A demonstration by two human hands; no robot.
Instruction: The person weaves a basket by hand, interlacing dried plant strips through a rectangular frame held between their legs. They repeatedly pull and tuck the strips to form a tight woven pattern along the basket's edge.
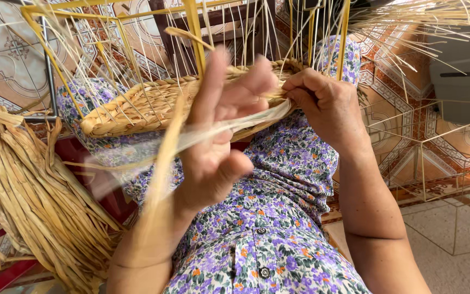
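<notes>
Woven basket (137, 109) on my lap, lying on its side over my knees, braided rim toward me. Bare yellow frame rods (194, 32) and loose straw ends stand up from it, away from me.

A pale flat straw strand (235, 124) runs from the basket's right end, down and leftward across the front of the basket. It blurs as it goes.

My right hand (327, 106) is at the basket's right end, closed in a pinch on the weave there, thumb and fingertips pressed together where the strand starts. I cannot tell whether it grips the strand itself or the woven edge beside it.

My left hand (218, 141) is in front of the basket, near its middle, palm turned toward me. It is half open: forefinger stretched up past the rim, other fingers loosely curled, thumb bent inward. The strand passes across its fingers; the hand touches it, but I cannot tell if it has a real grip.

Under the basket, my floral purple dress (278, 218) covers the lap.

Left of the basket, a bundle of dried straw (33, 201) leans, well below the rim.

Right of the basket, an empty yellow wire frame (431, 158) stands on the tiled floor (463, 256), well apart.
</notes>
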